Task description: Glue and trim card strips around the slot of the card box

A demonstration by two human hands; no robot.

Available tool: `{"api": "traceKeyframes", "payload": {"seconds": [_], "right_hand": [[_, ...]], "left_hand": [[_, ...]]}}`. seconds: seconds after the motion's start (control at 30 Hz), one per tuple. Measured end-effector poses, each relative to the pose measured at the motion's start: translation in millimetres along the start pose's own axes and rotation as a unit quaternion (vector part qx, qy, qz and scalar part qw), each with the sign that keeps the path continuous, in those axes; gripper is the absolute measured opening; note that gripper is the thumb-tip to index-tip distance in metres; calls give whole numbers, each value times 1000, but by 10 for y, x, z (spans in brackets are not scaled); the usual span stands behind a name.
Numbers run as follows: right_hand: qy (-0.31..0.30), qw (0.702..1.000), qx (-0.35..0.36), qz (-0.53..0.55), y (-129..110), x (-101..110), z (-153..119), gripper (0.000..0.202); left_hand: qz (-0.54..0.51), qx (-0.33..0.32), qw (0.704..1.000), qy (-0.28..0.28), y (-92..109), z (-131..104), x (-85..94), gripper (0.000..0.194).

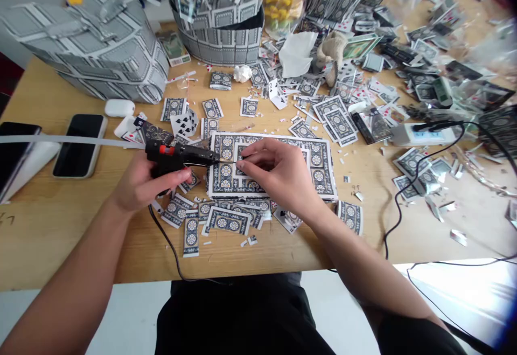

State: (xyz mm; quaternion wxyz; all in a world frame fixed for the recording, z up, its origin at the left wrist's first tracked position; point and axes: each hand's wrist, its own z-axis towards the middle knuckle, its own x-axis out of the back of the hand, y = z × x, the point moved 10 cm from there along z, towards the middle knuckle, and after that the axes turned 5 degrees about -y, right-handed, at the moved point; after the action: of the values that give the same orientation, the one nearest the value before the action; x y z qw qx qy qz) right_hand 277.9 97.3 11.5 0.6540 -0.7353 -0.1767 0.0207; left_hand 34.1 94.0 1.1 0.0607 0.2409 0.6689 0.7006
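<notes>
My left hand [147, 180] is wrapped round a black hot glue gun [181, 154] with a red switch, and a long white glue stick [72, 139] runs out of its back to the left. The gun's nozzle points right, over a rectangular panel [272, 138] covered in blue patterned playing cards. Above this panel, the thumb and fingers of my right hand [270, 166] are pinched together close to the nozzle tip. A smaller white-edged card frame [309, 157] lies on the panel under that hand. Whatever sits between the right fingertips is too small to make out.
Loose card pieces [228, 220] lie around the panel. Card-covered baskets [121, 48] stand at the back left. A phone [78, 145] and white earbud case [120, 108] are at left. Scraps and a power strip [424, 135] with black cables [399, 209] spread over the right.
</notes>
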Motion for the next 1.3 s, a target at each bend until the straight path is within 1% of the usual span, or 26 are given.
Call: {"api": "traceKeyframes", "payload": {"seconds": [0.3,0.47,0.67,0.87,1.13,1.3], "right_hand": [[6,1000,16,-13,-30,9,0,10],[-8,1000,15,4,-18,2,6,10],[-33,999,0,44,21,0,31,8],[-35,999,-9,39,51,-2,39,10],[-28,999,-17,37,64,15,34,10],[-28,999,-6,41,51,19,36,11]], "left_hand": [[2,13,1000,6,-52,-14,4,19],[0,18,1000,9,-81,-26,19,20],[0,8,1000,7,-69,-23,14,17],[10,-7,1000,1,-7,-33,-28,14],[15,-7,1000,6,-9,-33,-32,15],[2,11,1000,13,-51,-44,-20,13]]}}
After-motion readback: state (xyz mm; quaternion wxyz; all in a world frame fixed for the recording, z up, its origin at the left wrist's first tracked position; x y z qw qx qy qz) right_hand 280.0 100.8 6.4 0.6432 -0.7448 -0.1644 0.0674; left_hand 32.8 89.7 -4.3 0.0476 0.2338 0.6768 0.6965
